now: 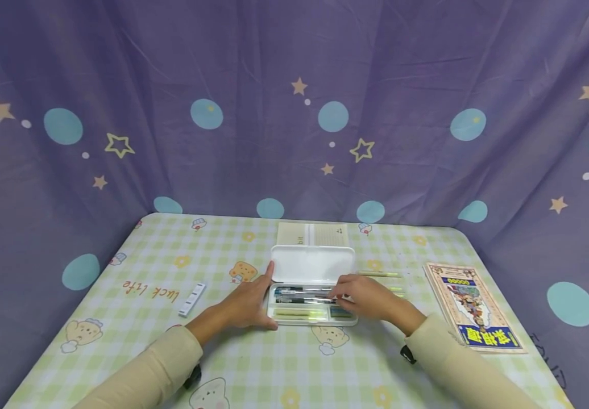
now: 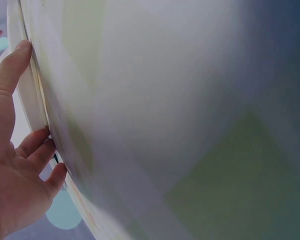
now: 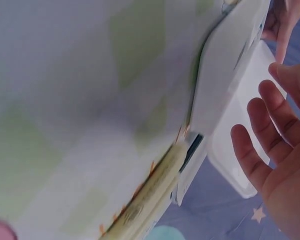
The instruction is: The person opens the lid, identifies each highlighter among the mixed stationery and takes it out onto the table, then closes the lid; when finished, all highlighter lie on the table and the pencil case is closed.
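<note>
A white pencil case stands on the table with its lid raised at the back. Inside lie several clear-barrelled pens, and yellow-green sticks fill the front compartment. Along the case's left end rests my left hand, thumb at the front corner and forefinger up by the lid. My right hand is over the right end of the case, fingertips at the pen ends. Its fingers look loosely bent in the right wrist view, with nothing visible between them.
Yellow-green sticks lie right of the case, partly behind the right hand. Further right is an illustrated book. A beige notebook lies behind the lid. A small white strip with dark marks sits on the left.
</note>
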### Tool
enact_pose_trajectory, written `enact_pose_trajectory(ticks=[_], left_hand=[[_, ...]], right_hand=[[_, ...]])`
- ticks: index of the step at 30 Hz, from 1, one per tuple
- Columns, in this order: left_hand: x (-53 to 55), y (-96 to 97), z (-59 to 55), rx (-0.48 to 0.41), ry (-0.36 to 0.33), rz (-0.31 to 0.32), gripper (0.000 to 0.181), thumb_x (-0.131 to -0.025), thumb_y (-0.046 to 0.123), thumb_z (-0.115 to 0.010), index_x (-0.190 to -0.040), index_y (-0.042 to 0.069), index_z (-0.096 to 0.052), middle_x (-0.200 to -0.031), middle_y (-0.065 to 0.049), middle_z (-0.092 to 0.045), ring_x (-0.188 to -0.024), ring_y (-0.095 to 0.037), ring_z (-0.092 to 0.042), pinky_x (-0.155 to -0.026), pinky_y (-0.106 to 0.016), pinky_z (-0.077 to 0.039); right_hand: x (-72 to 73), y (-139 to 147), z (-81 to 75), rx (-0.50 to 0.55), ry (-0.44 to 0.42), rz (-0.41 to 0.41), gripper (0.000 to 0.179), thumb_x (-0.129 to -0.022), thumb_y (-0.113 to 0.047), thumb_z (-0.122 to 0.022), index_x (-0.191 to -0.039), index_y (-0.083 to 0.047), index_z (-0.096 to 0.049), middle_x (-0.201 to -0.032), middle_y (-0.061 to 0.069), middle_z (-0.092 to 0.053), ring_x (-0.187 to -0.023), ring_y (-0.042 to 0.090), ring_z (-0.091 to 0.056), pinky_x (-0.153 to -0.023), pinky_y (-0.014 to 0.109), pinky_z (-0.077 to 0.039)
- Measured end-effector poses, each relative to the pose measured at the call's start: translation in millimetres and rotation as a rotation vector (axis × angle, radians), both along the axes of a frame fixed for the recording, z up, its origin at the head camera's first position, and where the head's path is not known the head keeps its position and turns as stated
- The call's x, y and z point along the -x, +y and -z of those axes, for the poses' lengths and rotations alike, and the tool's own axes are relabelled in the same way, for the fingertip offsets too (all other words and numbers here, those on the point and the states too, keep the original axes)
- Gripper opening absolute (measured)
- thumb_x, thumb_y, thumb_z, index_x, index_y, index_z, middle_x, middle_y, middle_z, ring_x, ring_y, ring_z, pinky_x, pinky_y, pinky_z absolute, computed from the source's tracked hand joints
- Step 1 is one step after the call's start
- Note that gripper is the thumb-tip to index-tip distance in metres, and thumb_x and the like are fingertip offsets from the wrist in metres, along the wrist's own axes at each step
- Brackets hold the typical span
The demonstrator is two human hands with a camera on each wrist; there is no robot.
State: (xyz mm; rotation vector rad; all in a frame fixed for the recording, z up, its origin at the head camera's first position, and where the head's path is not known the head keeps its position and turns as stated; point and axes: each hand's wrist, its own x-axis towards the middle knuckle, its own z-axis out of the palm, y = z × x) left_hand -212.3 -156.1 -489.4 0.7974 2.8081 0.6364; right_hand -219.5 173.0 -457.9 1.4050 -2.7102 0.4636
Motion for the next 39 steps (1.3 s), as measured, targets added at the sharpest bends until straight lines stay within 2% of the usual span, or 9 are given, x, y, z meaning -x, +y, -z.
enact_pose_trajectory(ticks=[7, 12, 20, 29, 35, 39], left_hand=[[-0.8, 0.6, -1.1, -0.010, 0.009, 0.007, 0.148, -0.065, 0.055, -0.092, -0.163, 0.003, 0.007, -0.158, -0.019, -0.044, -0.135, -0.032, -0.055, -0.113, -0.045, -0.045], [-0.5, 0.8, -0.2, -0.008, 0.009, 0.004, 0.149, -0.065, 0.056, -0.092, -0.163, 0.003, 0.007, -0.158, -0.019, -0.044, -0.136, -0.033, -0.054, -0.113, -0.045, -0.045], [0.2, 1.1, 0.4, 0.007, 0.010, -0.004, 0.148, -0.065, 0.056, -0.092, -0.163, 0.003, 0.006, -0.158, -0.018, -0.044, -0.136, -0.032, -0.054, -0.114, -0.044, -0.044], [-0.5, 1.3, -2.9, 0.000, 0.030, 0.014, 0.149, -0.064, 0.055, -0.092, -0.162, 0.000, 0.004, -0.154, -0.020, -0.048, -0.133, -0.033, -0.056, -0.112, -0.045, -0.046], [0.1, 1.0, -1.2, 0.006, 0.022, 0.012, 0.149, -0.065, 0.056, -0.092, -0.163, 0.001, 0.006, -0.156, -0.020, -0.046, -0.136, -0.034, -0.054, -0.114, -0.045, -0.044], [-0.3, 1.1, -0.3, 0.002, 0.018, 0.006, 0.150, -0.064, 0.055, -0.092, -0.163, 0.002, 0.007, -0.156, -0.020, -0.045, -0.136, -0.034, -0.054, -0.114, -0.045, -0.044]], right_hand=[[-7.2, -14.2, 2.9, -0.064, -0.042, -0.017, 0.019, -0.096, -0.013, -0.068, -0.111, -0.019, -0.078, -0.098, -0.007, -0.070, -0.084, 0.003, -0.060, -0.075, 0.022, -0.053], [-10.9, -22.4, 5.0, -0.101, -0.041, -0.013, 0.019, -0.096, -0.016, -0.069, -0.112, -0.021, -0.078, -0.099, -0.008, -0.069, -0.085, 0.004, -0.057, -0.073, 0.021, -0.051], [-10.9, -32.0, 9.7, -0.143, 0.022, -0.052, 0.023, -0.094, -0.014, -0.068, -0.114, -0.024, -0.078, -0.093, -0.008, -0.066, -0.077, 0.003, -0.052, -0.067, 0.018, -0.044], [-11.3, -34.1, 11.3, -0.157, 0.053, -0.068, 0.023, -0.094, -0.011, -0.069, -0.113, -0.020, -0.078, -0.091, -0.006, -0.065, -0.073, 0.003, -0.047, -0.065, 0.018, -0.039], [-12.5, -39.0, 13.1, -0.173, 0.082, -0.044, 0.013, -0.093, -0.013, -0.070, -0.099, -0.022, -0.077, -0.085, -0.007, -0.062, -0.073, 0.004, -0.047, -0.065, 0.019, -0.041], [-13.7, -42.1, 12.7, -0.174, 0.080, -0.022, 0.010, -0.092, -0.013, -0.072, -0.092, -0.021, -0.077, -0.079, -0.008, -0.059, -0.070, 0.004, -0.044, -0.063, 0.018, -0.038]])
